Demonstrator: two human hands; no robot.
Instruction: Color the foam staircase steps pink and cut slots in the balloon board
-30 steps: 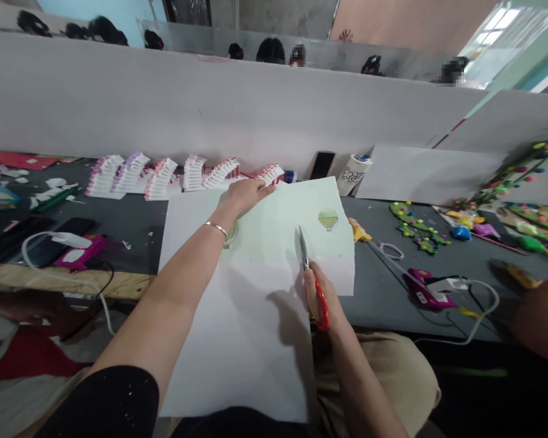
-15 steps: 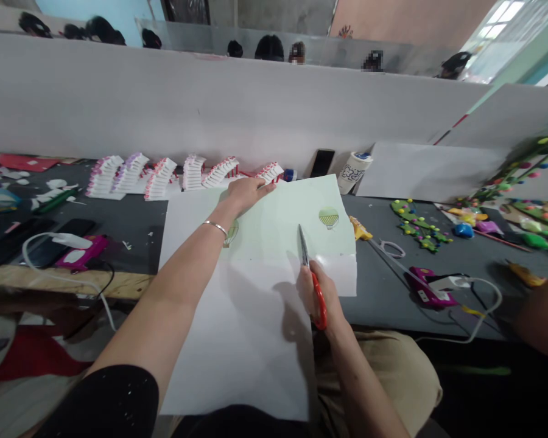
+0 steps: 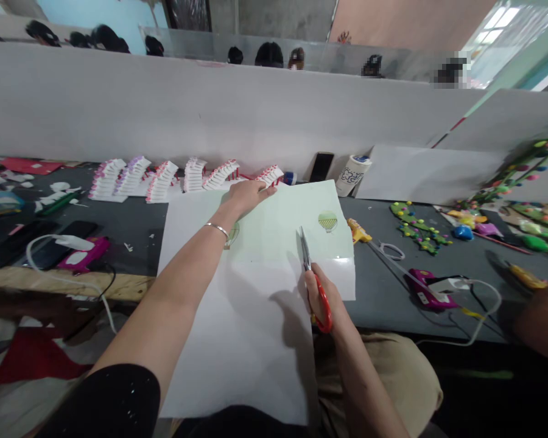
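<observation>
A light green sheet of paper point(image 3: 296, 207) printed with small hot-air balloons point(image 3: 327, 221) lies over a larger white sheet point(image 3: 237, 365). Across it stretches my left arm, with my left hand point(image 3: 246, 196) resting flat at the far edge, thumb out to the side; some of its fingers are hard to see. My right hand point(image 3: 322, 295) grips red-handled scissors point(image 3: 305, 249) near the sheet's lower right part. The blades point away from me over the green paper, their tips slightly apart.
Several white-and-pink stacked pieces point(image 3: 162, 180) line the back. A black phone point(image 3: 321, 166) and a patterned cup point(image 3: 354, 175) stand by the white partition point(image 3: 256, 115). A yellow glue gun point(image 3: 358, 231), its cable and a purple power strip point(image 3: 429, 289) are at right; another person's arm point(image 3: 543, 322) shows there.
The scissor blades have parted slightly, and my right hand has shifted a little. My left hand stays in place on the paper.
</observation>
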